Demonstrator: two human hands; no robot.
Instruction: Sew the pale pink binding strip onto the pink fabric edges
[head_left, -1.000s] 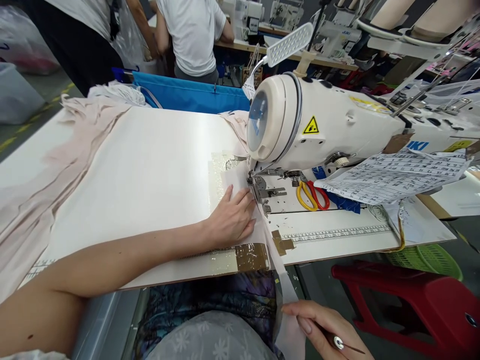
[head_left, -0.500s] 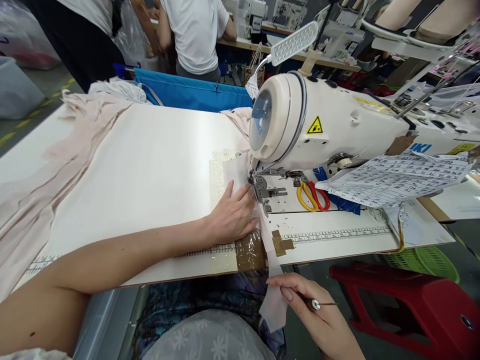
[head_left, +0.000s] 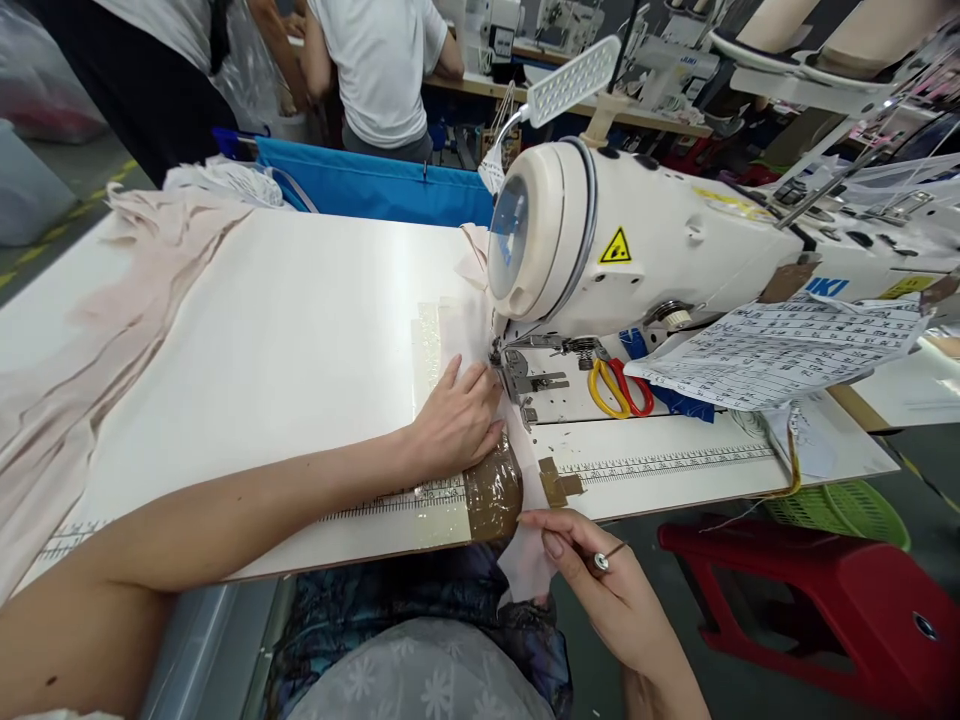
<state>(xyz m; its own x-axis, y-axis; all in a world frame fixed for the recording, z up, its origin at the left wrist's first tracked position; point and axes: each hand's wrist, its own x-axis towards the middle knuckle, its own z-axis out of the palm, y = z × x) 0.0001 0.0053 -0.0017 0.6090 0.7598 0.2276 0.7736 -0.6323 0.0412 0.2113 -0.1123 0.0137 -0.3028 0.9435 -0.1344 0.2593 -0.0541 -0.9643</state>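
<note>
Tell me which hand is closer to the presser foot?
Left. The left hand presses the fabric strip right beside the presser foot; the right hand pinches the strip's tail at the table edge.

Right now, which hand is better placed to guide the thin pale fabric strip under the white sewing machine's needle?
Probably the left hand: it lies flat on the thin pale fabric strip right beside the needle. The right hand pinches the strip's tail below the table edge.

left hand [head_left: 454, 425]: bare, forearm unsleeved across lower left of frame | right hand [head_left: 607, 600]: bare, long rounded nails, lower right of centre | lap garment [head_left: 420, 610]: dark blue-purple swirled print, bottom centre | over-layer [head_left: 420, 680]: pale sheer fabric, white flower pattern, bottom edge
</note>
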